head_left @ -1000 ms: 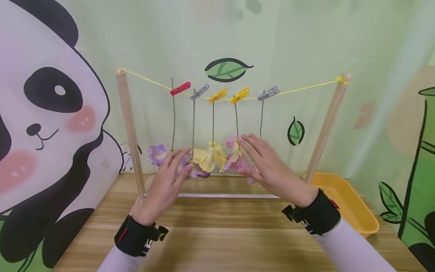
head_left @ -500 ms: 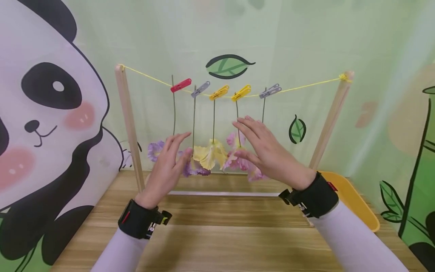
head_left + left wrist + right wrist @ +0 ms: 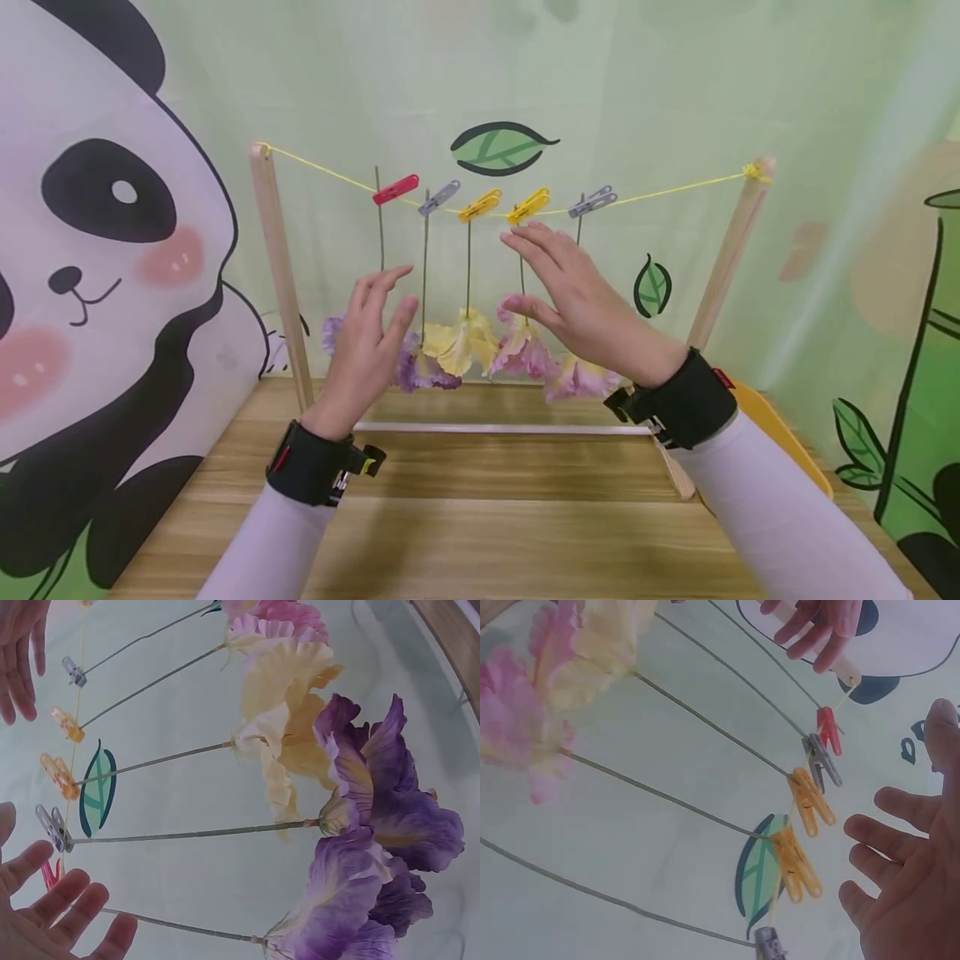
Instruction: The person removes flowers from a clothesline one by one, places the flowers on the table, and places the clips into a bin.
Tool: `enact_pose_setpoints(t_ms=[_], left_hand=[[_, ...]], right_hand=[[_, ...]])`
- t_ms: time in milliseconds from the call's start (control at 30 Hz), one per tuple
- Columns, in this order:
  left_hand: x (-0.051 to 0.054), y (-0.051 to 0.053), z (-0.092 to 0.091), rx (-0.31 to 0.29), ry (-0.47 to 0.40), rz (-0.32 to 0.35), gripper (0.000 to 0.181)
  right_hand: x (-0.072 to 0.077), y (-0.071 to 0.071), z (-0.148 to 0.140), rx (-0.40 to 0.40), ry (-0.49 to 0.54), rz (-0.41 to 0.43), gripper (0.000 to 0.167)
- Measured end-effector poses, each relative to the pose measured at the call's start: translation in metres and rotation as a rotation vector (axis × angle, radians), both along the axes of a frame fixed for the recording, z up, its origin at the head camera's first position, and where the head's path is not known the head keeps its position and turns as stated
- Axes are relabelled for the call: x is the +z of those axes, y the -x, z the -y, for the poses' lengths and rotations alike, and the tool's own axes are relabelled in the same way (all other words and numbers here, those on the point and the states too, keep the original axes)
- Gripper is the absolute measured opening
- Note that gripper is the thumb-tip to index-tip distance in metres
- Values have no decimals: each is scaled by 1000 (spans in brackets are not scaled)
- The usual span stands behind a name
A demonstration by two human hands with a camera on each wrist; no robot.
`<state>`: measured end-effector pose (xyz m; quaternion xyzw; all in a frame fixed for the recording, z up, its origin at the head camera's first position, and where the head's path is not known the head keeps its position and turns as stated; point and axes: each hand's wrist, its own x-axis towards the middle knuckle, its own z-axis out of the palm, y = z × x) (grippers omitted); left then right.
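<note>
Several artificial flowers hang upside down by their stems from a yellow string (image 3: 322, 174), each held by a clothespin. In the head view the clothespins are red (image 3: 395, 190), grey (image 3: 438, 198), yellow (image 3: 480, 205), yellow (image 3: 528, 206) and grey (image 3: 592, 202) from left to right. Purple flowers (image 3: 409, 810) hang at the left, a yellow flower (image 3: 459, 342) in the middle, pink flowers (image 3: 525, 350) at the right. My left hand (image 3: 367, 346) is raised before the purple flowers, fingers spread, holding nothing. My right hand (image 3: 577, 300), higher, is near the yellow and grey clothespins, also holding nothing.
The string is tied between two wooden posts (image 3: 279, 267) on a wooden table (image 3: 480, 533). A white rod (image 3: 495, 429) runs low between the posts. Behind my right forearm lies a yellow tray (image 3: 780, 442). A backdrop printed with a panda (image 3: 97, 275) and leaves stands behind.
Both hands have risen from flower level toward the clothespins, the right one higher. More of the rightmost pink flower shows. The flowers and clothespins stay hanging.
</note>
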<state>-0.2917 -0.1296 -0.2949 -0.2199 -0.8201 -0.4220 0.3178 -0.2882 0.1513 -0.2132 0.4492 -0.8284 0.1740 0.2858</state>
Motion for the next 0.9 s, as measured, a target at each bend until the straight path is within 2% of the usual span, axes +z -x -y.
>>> enact_pose_setpoints(t_ms=[200, 433, 633, 767, 900], left_hand=[[7, 8, 0, 18, -60, -21, 49], [10, 14, 0, 58, -131, -62, 46], [13, 20, -2, 83, -180, -82, 46], [15, 23, -4, 91, -217, -58, 45], [15, 27, -4, 104, -222, -21, 47]], right_hand=[[26, 7, 10, -16, 2, 15, 70], [52, 20, 21, -67, 5, 117, 67], [64, 30, 30, -39, 22, 163, 63], [70, 38, 38, -28, 28, 176, 60], [74, 43, 50, -49, -14, 182, 58]])
